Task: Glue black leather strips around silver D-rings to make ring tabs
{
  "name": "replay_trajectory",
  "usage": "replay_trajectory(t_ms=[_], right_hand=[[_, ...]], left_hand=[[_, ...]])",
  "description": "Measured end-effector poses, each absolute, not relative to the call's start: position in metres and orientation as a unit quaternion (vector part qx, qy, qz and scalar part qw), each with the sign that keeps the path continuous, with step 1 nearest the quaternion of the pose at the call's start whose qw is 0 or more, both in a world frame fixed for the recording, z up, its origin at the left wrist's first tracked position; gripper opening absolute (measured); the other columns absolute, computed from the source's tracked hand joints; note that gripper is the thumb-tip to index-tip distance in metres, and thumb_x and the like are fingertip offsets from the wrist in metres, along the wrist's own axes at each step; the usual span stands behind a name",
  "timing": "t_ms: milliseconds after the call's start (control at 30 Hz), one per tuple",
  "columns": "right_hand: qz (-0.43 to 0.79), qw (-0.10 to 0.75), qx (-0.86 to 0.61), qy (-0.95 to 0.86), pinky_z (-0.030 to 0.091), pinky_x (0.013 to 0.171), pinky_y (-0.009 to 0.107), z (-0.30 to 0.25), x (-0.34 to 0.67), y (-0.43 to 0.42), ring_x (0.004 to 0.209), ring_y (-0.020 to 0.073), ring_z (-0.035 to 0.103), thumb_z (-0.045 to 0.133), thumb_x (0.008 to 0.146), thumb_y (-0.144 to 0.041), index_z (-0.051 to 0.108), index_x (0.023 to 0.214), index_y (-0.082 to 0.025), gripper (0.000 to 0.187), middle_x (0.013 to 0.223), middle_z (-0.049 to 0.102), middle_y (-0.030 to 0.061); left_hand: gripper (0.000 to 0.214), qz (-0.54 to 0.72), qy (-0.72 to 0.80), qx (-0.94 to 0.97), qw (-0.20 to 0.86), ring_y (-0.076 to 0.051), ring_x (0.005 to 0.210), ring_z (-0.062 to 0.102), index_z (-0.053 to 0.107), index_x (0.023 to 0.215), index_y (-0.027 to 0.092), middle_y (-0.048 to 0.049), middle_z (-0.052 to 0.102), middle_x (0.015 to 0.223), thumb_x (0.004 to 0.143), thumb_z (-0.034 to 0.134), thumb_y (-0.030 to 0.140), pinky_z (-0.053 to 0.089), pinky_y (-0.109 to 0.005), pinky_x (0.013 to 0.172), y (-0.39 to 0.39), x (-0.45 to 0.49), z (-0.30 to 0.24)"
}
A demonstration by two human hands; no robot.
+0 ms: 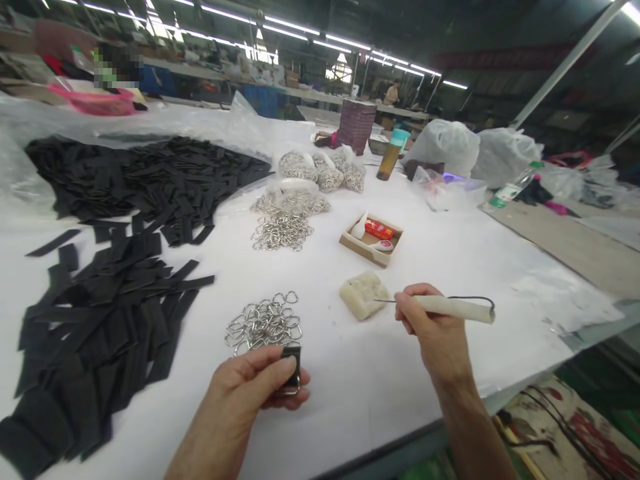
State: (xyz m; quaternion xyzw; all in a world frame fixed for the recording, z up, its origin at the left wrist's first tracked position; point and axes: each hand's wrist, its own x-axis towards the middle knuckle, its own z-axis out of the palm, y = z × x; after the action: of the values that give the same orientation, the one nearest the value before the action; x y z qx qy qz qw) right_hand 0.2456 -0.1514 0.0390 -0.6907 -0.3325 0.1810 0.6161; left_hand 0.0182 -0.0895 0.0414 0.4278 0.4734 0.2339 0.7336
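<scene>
My left hand (pixel 260 383) pinches a small black strap piece threaded through a metal D-ring (pixel 291 369), just in front of a loose pile of metal D-rings (pixel 264 324). My right hand (pixel 430 327) grips a pale-handled tool (pixel 453 308) with a thin metal tip and a dark cord at its rear. The tip points left at a whitish block (pixel 364 294) on the white table (pixel 380 373). A large heap of black strap pieces (pixel 100 313) lies to my left.
Further D-ring piles (pixel 283 230) and bags of rings (pixel 323 170) lie mid-table. A small cardboard tray (pixel 371 239) with a red item sits beyond the block. A bottle (pixel 391 155), a stack of dark pieces (pixel 356 125) and white bags (pixel 445 145) stand at the back. The table edge runs near right.
</scene>
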Motion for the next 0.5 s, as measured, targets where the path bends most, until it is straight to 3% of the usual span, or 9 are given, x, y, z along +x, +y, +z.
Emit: replay_trajectory(t_ms=[500], right_hand=[[0.157,0.554,-0.747,-0.332,0.031,0.046,0.023,0.028,0.236,-0.134,0.049,0.0107,0.039,0.063,0.074,-0.039,0.054,0.069,-0.019,0.022,0.053,0.050,-0.0044]], left_hand=[[0.018,0.230,0.480,0.408,0.742,-0.015,0.060,0.064,0.071,0.071,0.015,-0.0034,0.072,0.069,0.071,0.070,0.033,0.050,-0.024,0.063,-0.090,0.023,0.032]])
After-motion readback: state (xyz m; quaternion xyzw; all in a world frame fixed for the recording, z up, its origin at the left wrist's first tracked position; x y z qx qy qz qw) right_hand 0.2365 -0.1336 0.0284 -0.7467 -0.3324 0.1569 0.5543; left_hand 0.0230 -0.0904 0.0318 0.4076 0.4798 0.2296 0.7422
